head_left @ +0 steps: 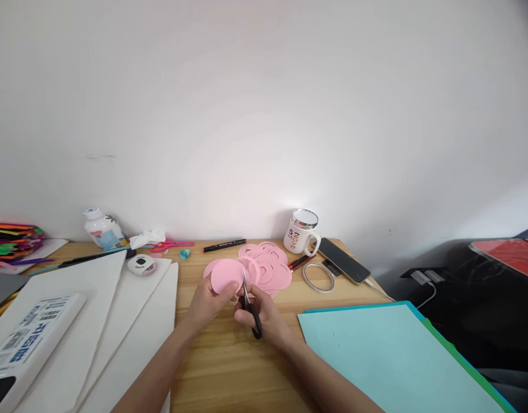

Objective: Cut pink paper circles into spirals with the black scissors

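Note:
My left hand (212, 301) grips a round piece of pink paper (226, 275), thumb on top, above the wooden table. Another pink edge shows behind it on the left. In my right hand (266, 314) are scissors (255, 321) with black handles. Their blades point away from me and lie at the right edge of the held paper; how far apart they stand is hard to tell. Just beyond both hands, a pile of pink paper circles and rings (270, 267) rests on the table.
Behind lie a black marker (225, 245) and pink scissors (171, 245). A white mug (301, 232), a phone (343, 260) and a ring-shaped band (318, 277) are at right. Light blue sheets (367, 355) cover the right front; white sheets (130, 338) the left. A bottle (104, 228) stands by the wall.

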Demonstrator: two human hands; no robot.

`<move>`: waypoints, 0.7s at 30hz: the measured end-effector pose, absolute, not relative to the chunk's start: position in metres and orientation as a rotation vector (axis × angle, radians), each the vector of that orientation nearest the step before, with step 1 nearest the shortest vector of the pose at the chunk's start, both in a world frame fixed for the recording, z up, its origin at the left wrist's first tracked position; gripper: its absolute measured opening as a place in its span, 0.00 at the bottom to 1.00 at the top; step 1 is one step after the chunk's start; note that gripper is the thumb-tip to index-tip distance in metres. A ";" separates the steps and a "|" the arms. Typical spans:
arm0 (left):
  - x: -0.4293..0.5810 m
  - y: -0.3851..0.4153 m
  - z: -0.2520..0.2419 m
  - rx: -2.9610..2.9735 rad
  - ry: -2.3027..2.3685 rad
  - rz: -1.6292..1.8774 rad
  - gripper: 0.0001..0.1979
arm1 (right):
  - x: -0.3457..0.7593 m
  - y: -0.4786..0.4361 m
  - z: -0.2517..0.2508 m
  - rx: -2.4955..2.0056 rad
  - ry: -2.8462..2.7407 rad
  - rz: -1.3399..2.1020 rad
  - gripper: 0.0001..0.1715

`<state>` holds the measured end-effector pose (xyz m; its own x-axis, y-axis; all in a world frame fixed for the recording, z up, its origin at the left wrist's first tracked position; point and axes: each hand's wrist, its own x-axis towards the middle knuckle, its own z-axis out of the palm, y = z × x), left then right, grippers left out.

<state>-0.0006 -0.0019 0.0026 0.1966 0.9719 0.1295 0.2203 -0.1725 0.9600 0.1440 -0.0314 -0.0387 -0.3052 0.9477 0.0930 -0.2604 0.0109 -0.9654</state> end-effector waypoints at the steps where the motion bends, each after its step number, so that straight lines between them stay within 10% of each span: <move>1: 0.000 -0.002 0.003 1.577 1.161 1.057 0.09 | 0.144 -0.031 -0.038 -0.797 -1.259 1.507 0.26; 21: -0.003 -0.001 0.000 1.658 1.172 0.995 0.12 | 0.142 -0.030 -0.044 -0.819 -1.244 1.475 0.26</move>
